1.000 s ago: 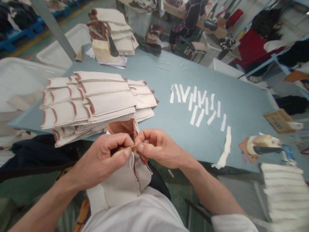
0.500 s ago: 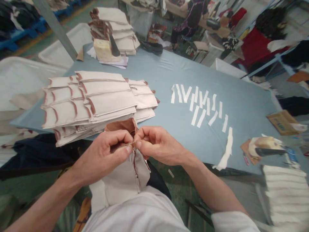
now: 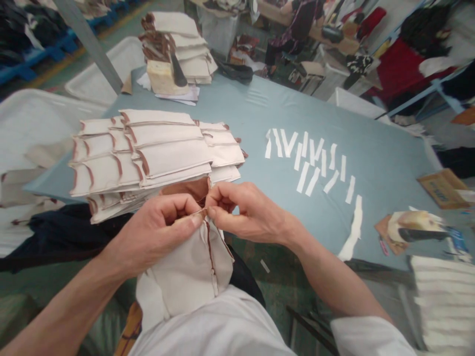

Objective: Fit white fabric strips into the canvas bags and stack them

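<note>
A cream fabric piece [image 3: 185,277] with a brown lining and a brown-edged seam hangs in front of my body, below the table edge. My left hand [image 3: 166,230] pinches its upper rim between thumb and fingers. Close against it, my right hand [image 3: 245,210] has thumb and forefinger pressed together on the same rim, at the top of the seam. The brown lining [image 3: 189,188] shows behind my fingers, where the piece gapes. Whatever fine detail lies between the fingertips is too small to make out.
Stacked cream pieces with brown edges [image 3: 170,153] lie on the blue table [image 3: 252,118], left of white strips [image 3: 302,175]. A block with a dark handle [image 3: 166,76] stands behind; a similar one [image 3: 415,230] is at right, near a cardboard box [image 3: 445,188]. A person [image 3: 297,29] sits beyond.
My right hand has turned slightly, its fingers raised a little at the rim. Both hands still pinch the cream piece. The whole view has shifted slightly.
</note>
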The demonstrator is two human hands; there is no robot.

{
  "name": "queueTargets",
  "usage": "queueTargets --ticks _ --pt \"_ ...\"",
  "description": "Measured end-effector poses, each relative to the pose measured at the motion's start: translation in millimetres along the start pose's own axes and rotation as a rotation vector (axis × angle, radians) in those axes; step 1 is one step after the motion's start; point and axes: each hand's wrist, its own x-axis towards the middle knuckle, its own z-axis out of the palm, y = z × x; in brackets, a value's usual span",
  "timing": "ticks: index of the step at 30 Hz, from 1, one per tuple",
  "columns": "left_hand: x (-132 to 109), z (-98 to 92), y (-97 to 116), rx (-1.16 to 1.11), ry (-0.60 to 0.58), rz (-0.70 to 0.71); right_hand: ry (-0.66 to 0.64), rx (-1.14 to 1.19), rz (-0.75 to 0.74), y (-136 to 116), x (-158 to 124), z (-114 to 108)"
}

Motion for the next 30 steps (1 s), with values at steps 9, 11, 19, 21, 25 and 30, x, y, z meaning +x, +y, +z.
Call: queueTargets --ticks 9,11,19,21,25,30 --pt "-10 -1.2 6 0.256 0.14 0.114 0.147 -0.028 0.163 -16 -14 18" --pt "-11 0.3 5 0.298 0.162 0.145 0.164 -0.068 0.171 -18 -15 20" --pt "-16 8.6 3 0.437 0.221 0.205 0.163 -0.24 0.226 -25 -16 21" --pt "-15 10.3 1 0.444 0.213 0.184 0.172 -0.282 0.233 -25 -16 24" --pt "-12 10.6 -5 0.391 0.152 0.114 0.131 -0.2 0.276 -19 -16 24" --pt "-4 2.8 -13 0.116 -0.076 0.054 -0.071 0.398 0.469 -8 -13 15"
